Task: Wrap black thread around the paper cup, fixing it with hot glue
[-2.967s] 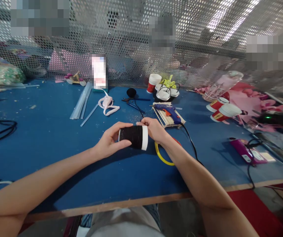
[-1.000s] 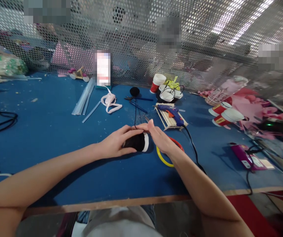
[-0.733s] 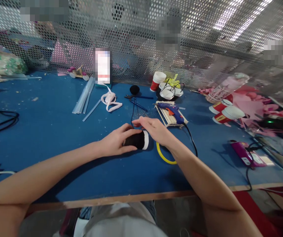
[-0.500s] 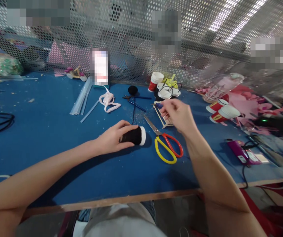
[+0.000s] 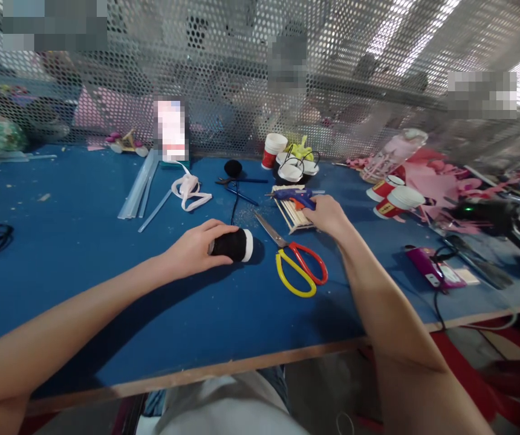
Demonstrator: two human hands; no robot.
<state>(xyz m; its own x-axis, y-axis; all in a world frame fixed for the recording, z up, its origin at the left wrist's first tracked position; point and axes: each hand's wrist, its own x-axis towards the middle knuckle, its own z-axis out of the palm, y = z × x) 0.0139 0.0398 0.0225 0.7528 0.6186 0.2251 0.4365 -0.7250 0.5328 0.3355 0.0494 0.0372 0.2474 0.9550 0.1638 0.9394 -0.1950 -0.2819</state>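
Blue-topped counter, scuffed and flecked with pale specks; tan strip along its front edge. Perforated metal screen upright at the back, a darker rail crossing it toward the right. Beyond the holes, blurred pink and grey shapes. Bright light streaks upper right. Below: dim grey floor, red surface at right, its form unclear.

Blue worktable, littered top

Wooden front edge; worktable flecked with pale specks. Lying on it: scissors, black cup under left hand, stick rack, pliers, pale ribbon, clear strips leftward; rightward, tipped paper cups, purple box.
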